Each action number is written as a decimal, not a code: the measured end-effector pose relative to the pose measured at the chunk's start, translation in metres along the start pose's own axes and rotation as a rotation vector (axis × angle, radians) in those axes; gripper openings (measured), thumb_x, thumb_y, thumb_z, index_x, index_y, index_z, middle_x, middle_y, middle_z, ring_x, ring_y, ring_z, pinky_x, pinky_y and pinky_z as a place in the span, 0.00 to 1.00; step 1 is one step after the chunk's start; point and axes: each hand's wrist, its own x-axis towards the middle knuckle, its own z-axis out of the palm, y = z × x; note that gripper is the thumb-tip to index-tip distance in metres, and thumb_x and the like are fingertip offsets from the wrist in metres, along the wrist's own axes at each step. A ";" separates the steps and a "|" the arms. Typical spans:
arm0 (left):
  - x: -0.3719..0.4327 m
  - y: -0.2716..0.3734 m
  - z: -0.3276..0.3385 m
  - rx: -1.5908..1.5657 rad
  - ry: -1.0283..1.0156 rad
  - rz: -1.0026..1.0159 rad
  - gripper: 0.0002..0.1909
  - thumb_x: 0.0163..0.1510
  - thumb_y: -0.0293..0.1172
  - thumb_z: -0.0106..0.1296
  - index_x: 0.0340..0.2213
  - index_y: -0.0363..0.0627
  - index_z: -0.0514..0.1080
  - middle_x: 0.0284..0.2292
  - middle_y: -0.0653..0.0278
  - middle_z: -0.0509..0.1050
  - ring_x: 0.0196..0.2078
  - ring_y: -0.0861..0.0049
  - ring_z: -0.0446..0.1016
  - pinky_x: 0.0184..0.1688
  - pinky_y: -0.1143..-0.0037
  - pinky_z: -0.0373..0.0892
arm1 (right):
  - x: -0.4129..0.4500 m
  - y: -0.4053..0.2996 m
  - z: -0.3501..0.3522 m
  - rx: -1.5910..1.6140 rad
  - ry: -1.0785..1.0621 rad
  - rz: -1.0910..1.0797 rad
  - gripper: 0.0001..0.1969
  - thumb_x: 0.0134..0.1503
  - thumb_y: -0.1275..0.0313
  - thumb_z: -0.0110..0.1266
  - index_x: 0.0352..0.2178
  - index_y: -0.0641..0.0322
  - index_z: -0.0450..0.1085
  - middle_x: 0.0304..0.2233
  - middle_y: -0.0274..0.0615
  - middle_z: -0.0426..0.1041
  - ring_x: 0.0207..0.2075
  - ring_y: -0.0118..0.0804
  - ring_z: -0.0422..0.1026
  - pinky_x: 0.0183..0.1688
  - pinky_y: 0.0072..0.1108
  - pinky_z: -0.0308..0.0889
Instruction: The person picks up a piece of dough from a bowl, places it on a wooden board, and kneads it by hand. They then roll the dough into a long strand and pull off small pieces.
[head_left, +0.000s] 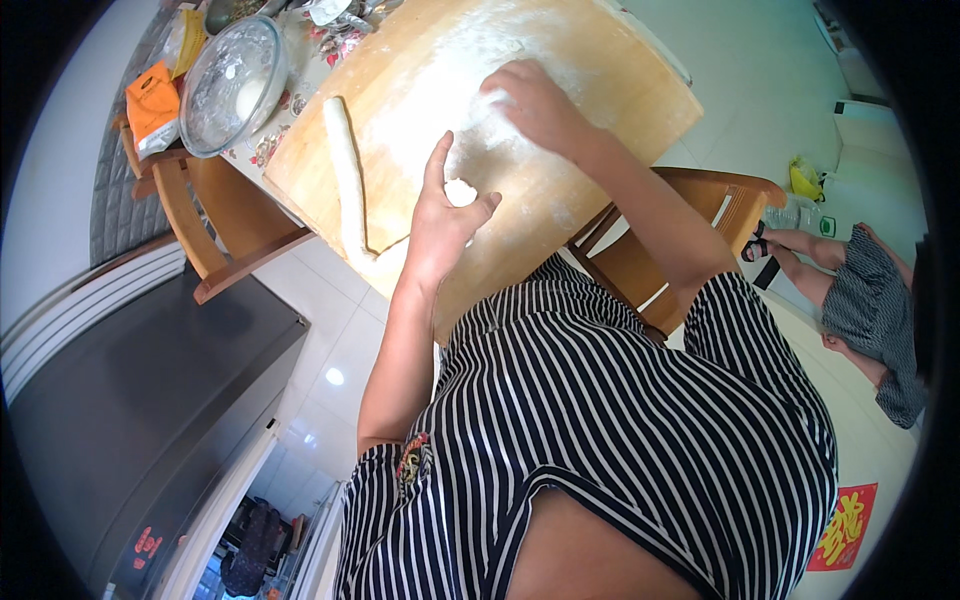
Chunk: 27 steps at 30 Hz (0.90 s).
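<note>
On a floured wooden board (405, 75) lies a long dough rope (346, 169). It bends near the board's front edge and runs under my left hand (439, 225). My left hand is closed around the rope, and the pale round dough end (460, 193) shows between thumb and raised index finger. Farther up the board, my right hand (531, 97) is over the thick flour, its fingers curled and blurred by motion. Whether it holds anything is hidden. A small dough piece (516, 46) appears in the flour just beyond it.
A glass bowl (196, 112) with dough inside stands left on the flowered tablecloth (262, 146), beside an orange bag (152, 105). Wooden chairs stand at the left (232, 225) and right (675, 247). Another person (870, 300) is at far right; one more (251, 547) is at lower left.
</note>
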 end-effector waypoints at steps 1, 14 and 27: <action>0.004 0.000 -0.002 -0.064 -0.078 0.034 0.34 0.53 0.30 0.62 0.60 0.42 0.62 0.57 0.55 0.68 0.59 0.69 0.67 0.60 0.74 0.63 | 0.000 -0.040 -0.021 0.068 -0.230 0.139 0.16 0.61 0.72 0.52 0.51 0.56 0.69 0.47 0.47 0.70 0.48 0.46 0.69 0.57 0.33 0.63; 0.006 -0.007 0.010 -0.095 -0.064 -0.061 0.17 0.53 0.23 0.57 0.45 0.39 0.68 0.26 0.68 0.71 0.23 0.84 0.70 0.24 0.82 0.66 | -0.027 -0.099 0.002 0.450 -0.116 0.148 0.15 0.60 0.59 0.56 0.35 0.62 0.68 0.25 0.43 0.72 0.26 0.37 0.70 0.32 0.28 0.66; -0.021 0.009 0.001 -0.146 -0.087 -0.125 0.12 0.54 0.20 0.57 0.37 0.46 0.67 0.22 0.76 0.66 0.18 0.92 0.60 0.20 0.85 0.56 | 0.000 0.021 0.040 0.033 0.192 0.200 0.11 0.59 0.66 0.54 0.35 0.63 0.69 0.38 0.48 0.73 0.40 0.52 0.73 0.44 0.36 0.69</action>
